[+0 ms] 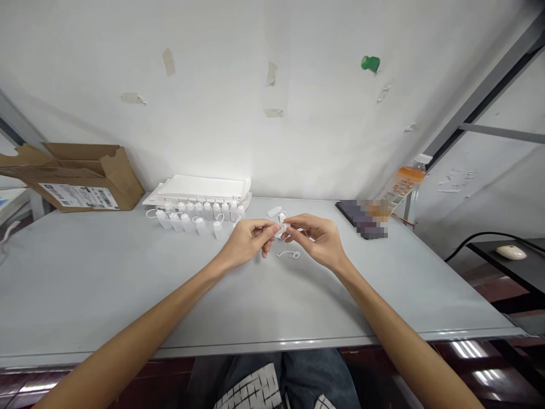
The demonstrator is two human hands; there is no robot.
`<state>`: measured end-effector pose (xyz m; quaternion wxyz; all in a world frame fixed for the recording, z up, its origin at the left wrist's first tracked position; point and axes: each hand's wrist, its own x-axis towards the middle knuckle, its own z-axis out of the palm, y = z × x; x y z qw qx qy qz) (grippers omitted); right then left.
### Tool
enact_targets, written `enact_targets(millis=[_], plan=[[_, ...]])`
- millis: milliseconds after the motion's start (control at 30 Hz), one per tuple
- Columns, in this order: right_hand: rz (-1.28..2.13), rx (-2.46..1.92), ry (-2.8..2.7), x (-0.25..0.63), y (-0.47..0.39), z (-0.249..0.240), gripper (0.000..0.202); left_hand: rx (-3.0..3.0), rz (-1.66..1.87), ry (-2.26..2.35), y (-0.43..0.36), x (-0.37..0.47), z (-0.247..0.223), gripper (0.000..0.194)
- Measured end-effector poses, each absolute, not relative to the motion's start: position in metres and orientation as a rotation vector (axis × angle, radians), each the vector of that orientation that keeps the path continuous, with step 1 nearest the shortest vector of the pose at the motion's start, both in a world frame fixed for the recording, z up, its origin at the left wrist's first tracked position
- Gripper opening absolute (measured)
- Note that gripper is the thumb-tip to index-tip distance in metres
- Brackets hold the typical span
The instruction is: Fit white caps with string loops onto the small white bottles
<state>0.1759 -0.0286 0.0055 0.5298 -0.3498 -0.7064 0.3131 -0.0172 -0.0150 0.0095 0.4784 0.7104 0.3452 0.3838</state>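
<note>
My left hand (247,241) and my right hand (315,236) meet above the middle of the grey table (272,301). Both pinch a small white plastic piece (281,228) between thumb and fingers, one hand at each side of it. Its exact shape is too small to make out. A loose white strap with a ring end (290,254) lies on the table just below my hands. Behind them are a few more white plastic parts (275,212), partly covered by my fingers. To the left stand several small white bottles (201,226), some with looped straps.
White sheets (200,186) lie stacked behind the bottles. An open cardboard box (85,182) stands at the back left. At the right are a dark phone (361,218) and a leaning orange drink bottle (404,184). Farther right, a mouse (511,253) rests on a black stand.
</note>
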Motion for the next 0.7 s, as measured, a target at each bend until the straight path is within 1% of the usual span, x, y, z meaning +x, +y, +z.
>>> enact_targets(millis=[67,167,333,433,700], plan=[[0.782,-0.835,-1.705,0.177,-0.029,0.006,0.019,1.741,0.97,0.843,-0.015,-0.018,0.011,0.031],[0.941,-0.825,-1.702,0.178,-0.028,0.005,0.023,1.769,1.013,0.842,-0.016,-0.017,0.011,0.029],[1.166,-0.781,-1.625,0.176,-0.026,0.003,0.028,1.842,1.008,0.84,-0.014,-0.017,0.007,0.028],[1.243,-0.771,-1.561,0.174,-0.026,0.003,0.029,1.887,1.007,0.843,-0.013,-0.018,0.003,0.028],[1.351,-0.739,-1.422,0.172,-0.025,-0.002,0.022,2.116,1.132,0.879,-0.012,-0.018,-0.004,0.024]])
